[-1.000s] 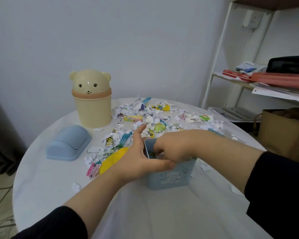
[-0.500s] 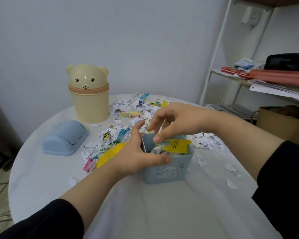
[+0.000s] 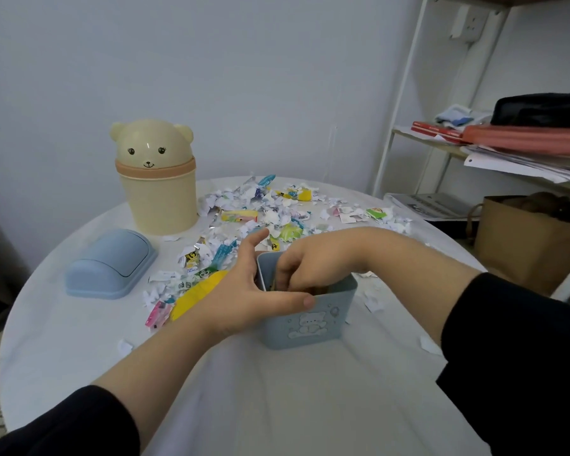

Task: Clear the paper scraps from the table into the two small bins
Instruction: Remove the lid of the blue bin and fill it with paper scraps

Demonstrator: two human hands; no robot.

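A small blue bin (image 3: 310,324) with a bear print stands open on the white round table (image 3: 277,406). My left hand (image 3: 244,291) grips its near-left rim, thumb across the front and forefinger pointing away. My right hand (image 3: 313,261) reaches into the bin from the right with curled fingers. Its fingertips are hidden inside, and a bit of yellow scrap shows beneath them. A heap of white and coloured paper scraps (image 3: 270,212) covers the table behind and left of the bin. A cream bear-shaped bin (image 3: 155,179) stands shut at the back left.
The blue bin's domed lid (image 3: 111,261) lies on the table to the left. Stray white scraps (image 3: 372,302) lie right of the bin, and one (image 3: 124,346) near the left front. A white shelf (image 3: 524,139) with books and a brown paper bag (image 3: 524,238) stand to the right.
Half a second ago my right hand pinched a yellow scrap just above the bin; it has now gone down inside. My left hand has kept its grip on the rim.
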